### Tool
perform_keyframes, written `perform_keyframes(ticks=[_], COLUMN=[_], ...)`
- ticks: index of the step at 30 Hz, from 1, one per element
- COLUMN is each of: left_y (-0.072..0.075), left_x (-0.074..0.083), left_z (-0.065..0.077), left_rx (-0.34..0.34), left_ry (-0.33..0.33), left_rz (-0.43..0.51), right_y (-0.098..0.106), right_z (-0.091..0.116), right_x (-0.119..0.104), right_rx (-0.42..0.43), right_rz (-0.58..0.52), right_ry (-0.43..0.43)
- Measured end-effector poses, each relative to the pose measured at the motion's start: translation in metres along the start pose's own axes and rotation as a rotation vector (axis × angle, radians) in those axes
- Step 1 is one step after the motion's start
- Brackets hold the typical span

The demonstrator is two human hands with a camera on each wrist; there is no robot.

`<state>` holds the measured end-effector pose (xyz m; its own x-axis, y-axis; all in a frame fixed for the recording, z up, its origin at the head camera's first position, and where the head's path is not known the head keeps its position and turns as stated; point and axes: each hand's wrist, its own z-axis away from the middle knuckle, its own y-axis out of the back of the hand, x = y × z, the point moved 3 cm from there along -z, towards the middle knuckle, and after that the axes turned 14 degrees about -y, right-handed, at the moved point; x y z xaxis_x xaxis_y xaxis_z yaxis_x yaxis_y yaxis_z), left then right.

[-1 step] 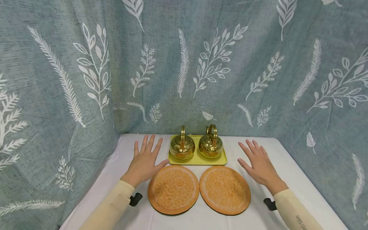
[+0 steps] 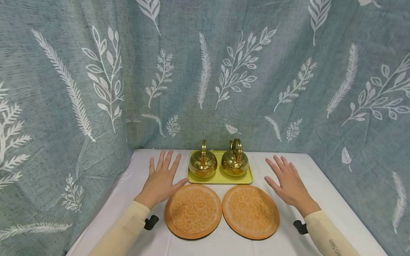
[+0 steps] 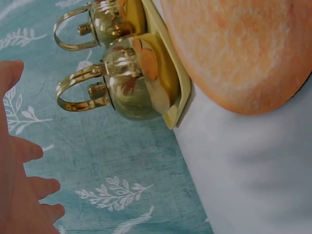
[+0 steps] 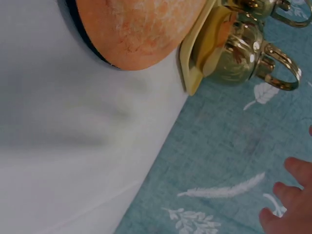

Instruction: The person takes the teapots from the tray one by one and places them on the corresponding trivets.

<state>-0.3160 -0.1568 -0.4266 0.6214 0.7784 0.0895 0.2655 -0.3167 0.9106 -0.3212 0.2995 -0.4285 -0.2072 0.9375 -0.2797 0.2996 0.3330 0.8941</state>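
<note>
My left hand (image 2: 160, 181) is held over the left part of the table, fingers straight and spread, holding nothing. Its thumb tip overlaps the edge of the left round disc (image 2: 193, 213) in the head view. On the other side, my right hand (image 2: 289, 185) has its fingers extended too, with nothing in it, right of the right round disc (image 2: 251, 213). Both discs are flat, orange-brown and bread-like, with a dark underside edge. Behind them, two shiny gold kettles, a left kettle (image 2: 203, 167) and a right kettle (image 2: 235, 165), stand upright on a yellow tray (image 2: 219, 177), hoop handles raised.
A white cloth (image 2: 205, 245) covers the table. Grey-green curtains (image 2: 185, 89) with white leaf patterns enclose the back and both sides. Black wrist mounts, a left mount (image 2: 151, 222) and a right mount (image 2: 300, 227), stick out at the cream sleeves.
</note>
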Motion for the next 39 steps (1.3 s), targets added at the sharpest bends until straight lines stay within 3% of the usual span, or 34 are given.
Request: perform_keyframes(ticks=[4, 7, 12, 16, 20, 23, 28, 34, 39], left_y=[-0.003, -0.008, -0.021, -0.036, -0.054, -0.066, -0.079, -0.083, -0.085], left_x=[0.0, -0.003, -0.015, -0.027, -0.038, -0.044, -0.053, -0.057, -0.059], left_z=[-0.003, -0.005, -0.012, -0.017, -0.016, -0.013, -0.008, -0.01, -0.017], left_rx=[-0.001, -0.016, -0.004, 0.084, 0.146, 0.169, 0.202, 0.228, 0.214], left_ry=[0.004, 0.035, 0.171, 0.275, 0.365, 0.405, 0.443, 0.444, 0.453], left_rz=[0.043, 0.153, 0.583, 1.007, 1.355, 1.479, 1.583, 1.745, 1.816], right_y=[0.003, 0.006, 0.008, 0.004, -0.005, -0.013, -0.022, -0.03, -0.028], right_z=[-0.009, -0.023, -0.045, -0.059, -0.067, -0.071, -0.081, -0.092, -0.101], right_x=[-0.005, -0.012, -0.02, -0.025, -0.028, -0.028, -0.029, -0.028, -0.034], right_rx=[-0.056, -0.12, -0.161, -0.176, -0.208, -0.229, -0.245, -0.275, -0.31], right_rz=[-0.097, -0.21, -0.34, -0.448, -0.499, -0.529, -0.631, -0.754, -0.831], right_ry=[-0.063, -0.132, -0.193, -0.241, -0.279, -0.302, -0.338, -0.387, -0.4])
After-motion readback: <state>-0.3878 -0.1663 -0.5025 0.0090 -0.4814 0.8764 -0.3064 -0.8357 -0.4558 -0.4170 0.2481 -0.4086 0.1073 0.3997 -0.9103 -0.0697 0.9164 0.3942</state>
